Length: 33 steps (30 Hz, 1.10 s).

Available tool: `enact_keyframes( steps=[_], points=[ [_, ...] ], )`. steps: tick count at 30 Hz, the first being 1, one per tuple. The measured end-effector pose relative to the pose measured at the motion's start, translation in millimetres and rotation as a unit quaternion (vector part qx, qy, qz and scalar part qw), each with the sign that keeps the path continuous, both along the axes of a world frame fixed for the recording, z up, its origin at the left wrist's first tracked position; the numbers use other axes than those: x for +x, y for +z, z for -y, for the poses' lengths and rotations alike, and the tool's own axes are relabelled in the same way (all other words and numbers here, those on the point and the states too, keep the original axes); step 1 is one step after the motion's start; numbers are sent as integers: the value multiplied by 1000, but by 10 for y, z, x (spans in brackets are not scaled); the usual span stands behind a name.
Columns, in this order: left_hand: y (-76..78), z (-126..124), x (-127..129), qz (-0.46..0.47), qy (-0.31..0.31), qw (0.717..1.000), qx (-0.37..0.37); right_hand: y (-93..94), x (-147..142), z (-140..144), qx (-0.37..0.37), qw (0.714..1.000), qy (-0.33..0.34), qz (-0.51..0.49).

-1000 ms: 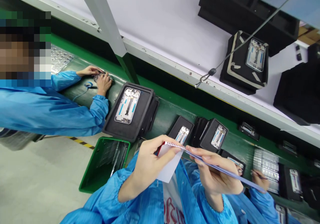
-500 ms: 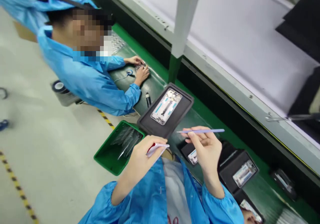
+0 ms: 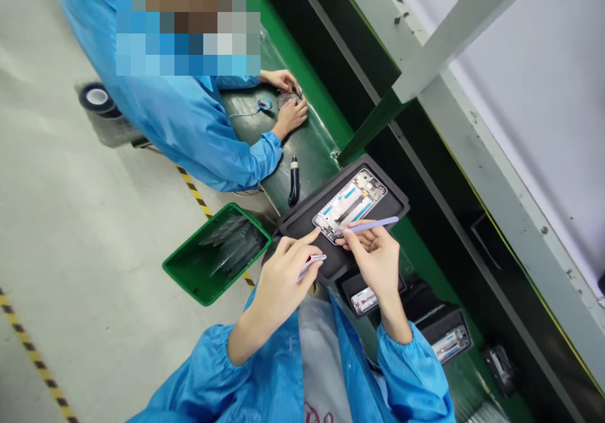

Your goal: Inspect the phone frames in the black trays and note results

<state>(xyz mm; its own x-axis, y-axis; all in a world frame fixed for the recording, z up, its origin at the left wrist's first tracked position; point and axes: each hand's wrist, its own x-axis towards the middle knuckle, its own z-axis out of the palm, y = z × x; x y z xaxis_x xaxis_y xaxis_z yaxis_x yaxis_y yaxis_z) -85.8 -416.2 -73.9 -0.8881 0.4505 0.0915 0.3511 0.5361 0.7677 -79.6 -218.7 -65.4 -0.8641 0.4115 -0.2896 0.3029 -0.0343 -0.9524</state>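
Left hand [image 3: 286, 272], curled, one: grips a small dotted-edge sheet [image 3: 312, 264], forefinger extended; right hand [image 3: 375, 256], one: pinches a slim lavender tool [image 3: 375, 224]. Just beyond both hands: metal phone frame [image 3: 347, 207] on black tray [image 3: 338, 260]. Left of left hand: green bin [image 3: 198, 254]; farther: black handheld tool [image 3: 294, 180].

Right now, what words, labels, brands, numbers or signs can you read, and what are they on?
None reads clearly.
Pale shirt: red lettering, cut off by the picture's bottom edge, unreadable.
Phone-shaped frame: any fine print is too small to read.
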Motion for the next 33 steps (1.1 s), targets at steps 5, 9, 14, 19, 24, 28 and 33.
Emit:
enact_keyframes(
  steps=[5, 9, 14, 19, 24, 28, 33],
  points=[
    [22, 42, -6, 29, 27, 997, 69, 41, 16, -48, -10, 1000, -12, -1],
    [56, 227, -147, 55, 104, 988, 105, 21, 191, -94, 15, 993, -112, -41],
    [49, 304, -447, 201, 82, 969, 118, -120, 500, -26, 22, 960, -264, -88],
    [90, 170, -561, 253, 99, 954, 125, -130, 533, 85, -38, 965, -241, -100],
    [120, 131, -602, 267, 136, 938, 175, 4, 455, 76, -77, 968, -212, -107],
    [142, 110, -675, 269, 141, 929, 214, 82, 391, 27, -83, 966, -212, -121],
    [225, 4, -829, 253, 145, 919, 266, 171, 252, -84, -88, 970, -182, -137]
  ],
)
